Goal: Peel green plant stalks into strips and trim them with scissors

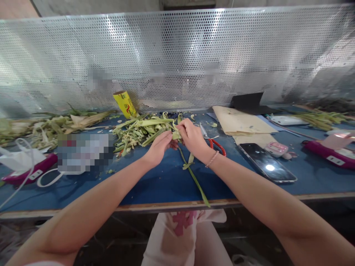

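Note:
Over the middle of the blue table, my left hand (160, 147) and my right hand (192, 137) are close together around the upper end of a green plant stem (195, 179). Both hands have closed fingers on its pale leafy top. The stem slants down toward me, its lower tip at the table's front edge, with a small leaf partway along. Behind my left hand lies a heap of pale green leaf strips (141, 129). Red-handled scissors (217, 145) rest just right of my right hand, partly covered by it.
A yellow packet (125, 104) leans at the back near a perforated metal panel (177, 48). On the right are a phone (263, 159), a pink case (276, 148), brown paper (244, 122) and a purple power strip (327, 155). Another power strip (30, 171) and dried leaves (50, 127) lie left.

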A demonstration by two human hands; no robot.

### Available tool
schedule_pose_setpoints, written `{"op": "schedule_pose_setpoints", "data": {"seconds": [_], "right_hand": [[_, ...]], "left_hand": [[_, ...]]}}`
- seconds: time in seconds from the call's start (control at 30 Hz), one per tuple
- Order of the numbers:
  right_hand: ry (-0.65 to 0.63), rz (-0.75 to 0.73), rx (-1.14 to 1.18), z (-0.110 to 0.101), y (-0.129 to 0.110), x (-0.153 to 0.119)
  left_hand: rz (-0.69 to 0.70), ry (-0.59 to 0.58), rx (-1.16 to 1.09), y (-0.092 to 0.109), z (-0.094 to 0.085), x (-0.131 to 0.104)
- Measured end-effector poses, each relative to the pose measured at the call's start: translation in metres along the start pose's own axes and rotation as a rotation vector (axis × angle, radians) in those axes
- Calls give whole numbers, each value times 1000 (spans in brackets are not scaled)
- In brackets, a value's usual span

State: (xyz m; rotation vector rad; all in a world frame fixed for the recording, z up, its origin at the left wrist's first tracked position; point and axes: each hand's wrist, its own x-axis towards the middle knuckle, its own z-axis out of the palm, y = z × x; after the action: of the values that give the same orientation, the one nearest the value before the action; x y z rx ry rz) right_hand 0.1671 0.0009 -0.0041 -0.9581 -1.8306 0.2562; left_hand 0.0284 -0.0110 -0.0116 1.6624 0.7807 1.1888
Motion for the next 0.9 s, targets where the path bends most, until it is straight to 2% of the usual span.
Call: {"op": "schedule_pose_setpoints", "data": {"seconds": [0.1,0.23,0.53,0.73,0.9], "right_hand": [[3,-7,18,-2,-1,1],[-7,-8,28,-3,-2,0],[-6,-31,-15,-1,-7,-3],[18,-86,-69,1,-8,-3],[27,-68,-80,2,-4,-1]], "left_hand": [[-3,-62,-78,-5,-3,2],[30,-82,23,-4,-5,5],[120,8,374,12,-1,-1],[165,58,457,11,0,-4],[167,77,495,6,-1,-1]]}}
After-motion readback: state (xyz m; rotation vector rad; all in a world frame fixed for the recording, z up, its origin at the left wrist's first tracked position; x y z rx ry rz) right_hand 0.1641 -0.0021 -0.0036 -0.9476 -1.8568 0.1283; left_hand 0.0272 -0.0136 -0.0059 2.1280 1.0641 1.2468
